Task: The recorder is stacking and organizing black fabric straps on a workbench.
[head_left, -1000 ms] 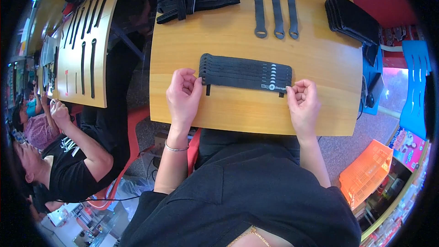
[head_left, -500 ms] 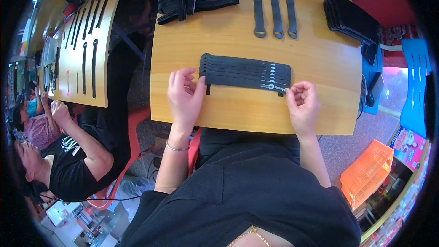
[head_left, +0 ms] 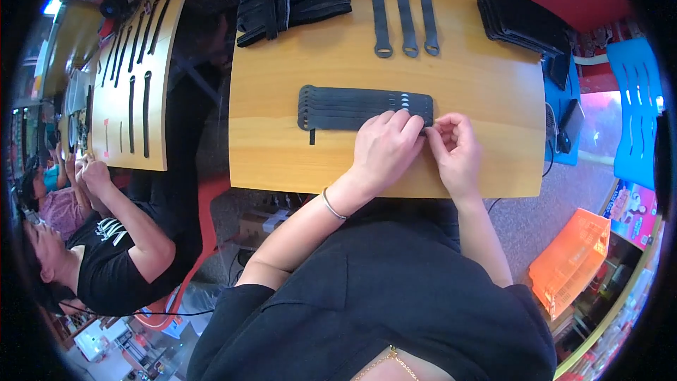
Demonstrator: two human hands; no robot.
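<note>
A stack of black fabric hook-and-loop straps (head_left: 338, 104) lies fanned in overlapping rows on the wooden table, with rounded ends at the left and white print near the right. Below its left end sticks out a small black tab (head_left: 312, 137). My left hand (head_left: 388, 147) reaches across to the right end, its bent fingers closed on the straps' lower corner and hiding part of the print. Close against it, my right hand (head_left: 455, 148) pinches with thumb and index finger at the same corner. A dark bit shows between the fingertips; the rest is hidden.
Three separate grey straps (head_left: 403, 14) lie at the table's far side. Bundled black straps (head_left: 296, 0) are at the far left, a pile of black straps (head_left: 518, 21) at the far right. An orange basket (head_left: 570, 261) stands right; another person (head_left: 116, 247) works at the left table.
My left hand has left the stack's left end and moved right to join my right hand at the right corner. The view has shifted slightly.
</note>
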